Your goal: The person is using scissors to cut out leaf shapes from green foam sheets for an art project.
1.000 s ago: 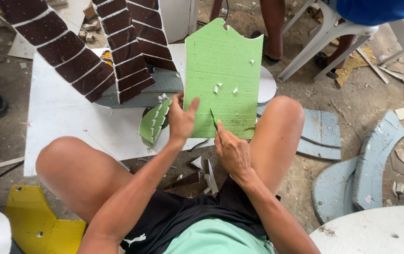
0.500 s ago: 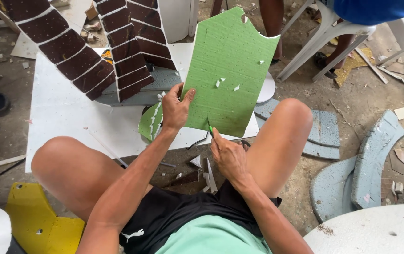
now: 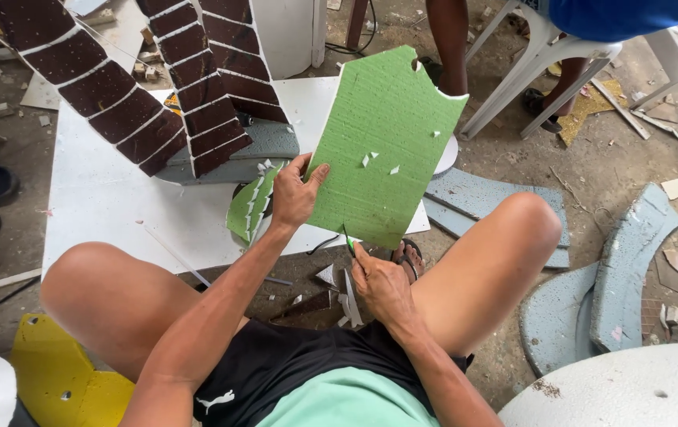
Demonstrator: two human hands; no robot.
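this looks like a rough craft workshop, with work done low over a dirty concrete floor [image 3: 513,158] strewn with scraps and dust. cut grey foam shapes [image 3: 623,277] lie at the right, brown brick-patterned panels [image 3: 118,103] stand at upper left on a white board [image 3: 118,213], and plastic chair legs [image 3: 529,63] show at the upper right.
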